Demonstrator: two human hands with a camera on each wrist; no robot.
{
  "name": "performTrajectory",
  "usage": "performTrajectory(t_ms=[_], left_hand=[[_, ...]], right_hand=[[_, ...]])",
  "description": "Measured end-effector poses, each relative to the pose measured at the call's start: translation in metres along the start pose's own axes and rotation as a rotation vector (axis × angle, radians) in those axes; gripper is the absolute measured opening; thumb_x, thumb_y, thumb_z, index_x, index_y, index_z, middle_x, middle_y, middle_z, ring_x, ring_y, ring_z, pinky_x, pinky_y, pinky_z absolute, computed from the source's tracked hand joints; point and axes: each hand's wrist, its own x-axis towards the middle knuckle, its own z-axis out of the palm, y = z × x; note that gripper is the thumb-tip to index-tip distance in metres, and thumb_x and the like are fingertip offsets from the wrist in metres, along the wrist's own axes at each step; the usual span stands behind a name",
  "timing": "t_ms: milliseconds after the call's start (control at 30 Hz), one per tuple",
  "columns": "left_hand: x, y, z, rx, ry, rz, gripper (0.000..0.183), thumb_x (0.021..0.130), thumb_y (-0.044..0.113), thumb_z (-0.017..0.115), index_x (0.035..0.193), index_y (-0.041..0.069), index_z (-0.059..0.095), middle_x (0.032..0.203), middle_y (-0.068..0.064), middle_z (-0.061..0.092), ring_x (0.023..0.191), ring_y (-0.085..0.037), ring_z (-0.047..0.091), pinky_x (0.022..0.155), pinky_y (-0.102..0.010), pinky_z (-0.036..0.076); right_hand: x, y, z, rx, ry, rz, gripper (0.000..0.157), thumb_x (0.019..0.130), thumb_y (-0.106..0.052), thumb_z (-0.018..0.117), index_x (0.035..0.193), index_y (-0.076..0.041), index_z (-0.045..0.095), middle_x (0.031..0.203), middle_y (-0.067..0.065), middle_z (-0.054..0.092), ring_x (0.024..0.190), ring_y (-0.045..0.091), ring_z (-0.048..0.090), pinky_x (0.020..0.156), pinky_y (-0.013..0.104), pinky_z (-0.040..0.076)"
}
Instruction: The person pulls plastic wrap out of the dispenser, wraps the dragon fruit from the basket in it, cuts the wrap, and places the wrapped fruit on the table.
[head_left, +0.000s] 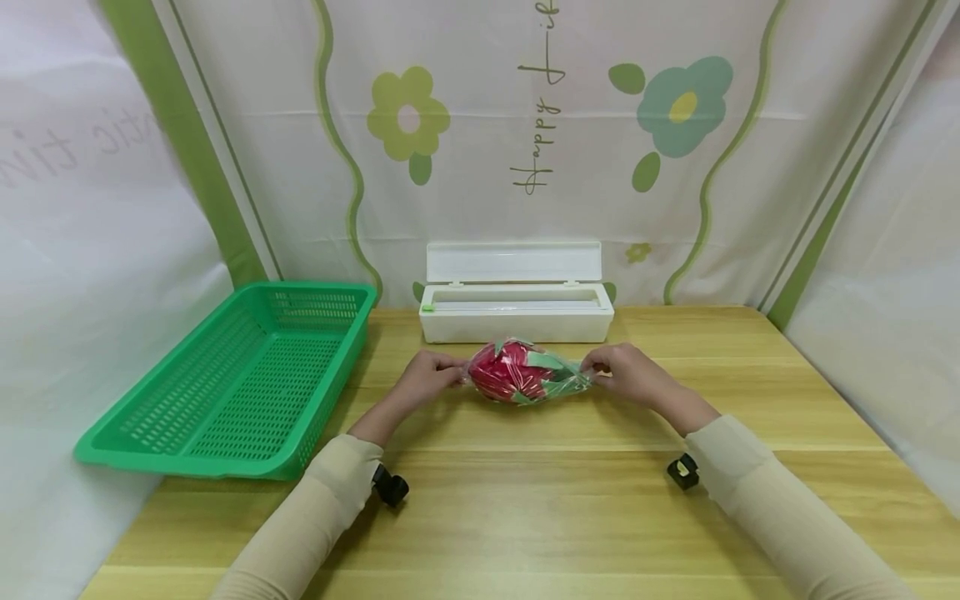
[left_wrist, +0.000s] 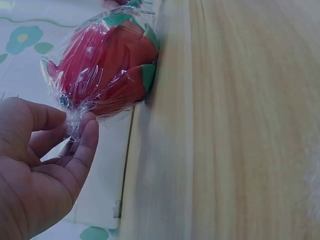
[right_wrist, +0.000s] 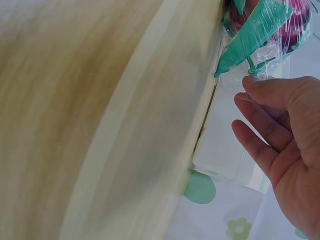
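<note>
A red dragon fruit with green scales (head_left: pixel 513 372), wrapped in clear cling film, is stretched sideways between both hands just above or on the table; which one, I cannot tell. My left hand (head_left: pixel 427 382) pinches the film's left end. In the left wrist view that end is a tight twist of film (left_wrist: pixel 74 124) between thumb and fingers. Over on the right, my right hand (head_left: pixel 632 377) pinches the film's other end, by the green tips. The right wrist view shows thumb and index finger (right_wrist: pixel 265 92) meeting at the film, the other fingers loosely bent.
Behind the fruit stands a white cling film dispenser (head_left: pixel 517 327) with its lid (head_left: pixel 514 262) raised. A green slotted basket (head_left: pixel 330 417) sits at the left on the wooden table (head_left: pixel 517 517). Printed curtains (head_left: pixel 487 200) surround the back and sides.
</note>
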Motion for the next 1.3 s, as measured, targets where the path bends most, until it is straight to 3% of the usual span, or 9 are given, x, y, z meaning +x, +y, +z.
performTrajectory(t_ms=[367,733,933,1133,1300], left_hand=[[-0.001,0.003,-0.006,-0.011,-0.025,-0.012,0.024,0.098,0.014,0.059,0.114,-0.001,0.07,0.091,-0.009,0.071,0.091,-0.032,0.067,0.078,-0.039,0.056],[-0.004,0.007,-0.015,0.054,-0.001,0.001,0.027,0.099,0.018,0.059,0.117,0.001,0.068,0.11,-0.013,0.068,0.098,-0.033,0.065,0.084,-0.043,0.054],[-0.003,0.011,-0.022,0.084,0.033,0.047,0.028,0.1,0.018,0.057,0.118,-0.001,0.068,0.113,-0.017,0.066,0.103,-0.035,0.061,0.083,-0.039,0.053],[-0.003,0.017,-0.029,0.161,0.101,0.1,0.029,0.1,0.026,0.057,0.115,0.004,0.07,0.111,-0.013,0.068,0.102,-0.026,0.061,0.082,-0.039,0.051],[-0.002,0.022,-0.032,0.157,0.152,0.165,0.031,0.1,0.026,0.057,0.116,0.003,0.07,0.111,-0.012,0.068,0.102,-0.025,0.061,0.085,-0.042,0.051]], right_hand=[[-0.004,-0.002,-0.007,0.0,-0.034,0.003,0.019,0.082,0.003,0.074,0.099,-0.003,0.074,0.096,0.006,0.072,0.087,0.021,0.067,0.076,0.037,0.055],[-0.007,-0.003,-0.016,-0.025,-0.056,0.0,0.023,0.084,0.0,0.074,0.106,0.001,0.071,0.1,0.011,0.071,0.09,0.029,0.068,0.079,0.042,0.055],[-0.007,-0.005,-0.023,-0.047,-0.028,-0.002,0.023,0.085,-0.003,0.073,0.107,0.001,0.071,0.1,0.011,0.071,0.09,0.028,0.068,0.079,0.044,0.054],[-0.005,-0.008,-0.033,-0.033,0.0,0.02,0.021,0.091,-0.01,0.068,0.11,0.0,0.07,0.102,0.013,0.071,0.092,0.029,0.067,0.08,0.047,0.053],[-0.003,-0.01,-0.042,-0.044,0.041,0.035,0.022,0.097,-0.018,0.062,0.111,-0.003,0.07,0.103,0.009,0.071,0.094,0.028,0.066,0.081,0.048,0.053]])
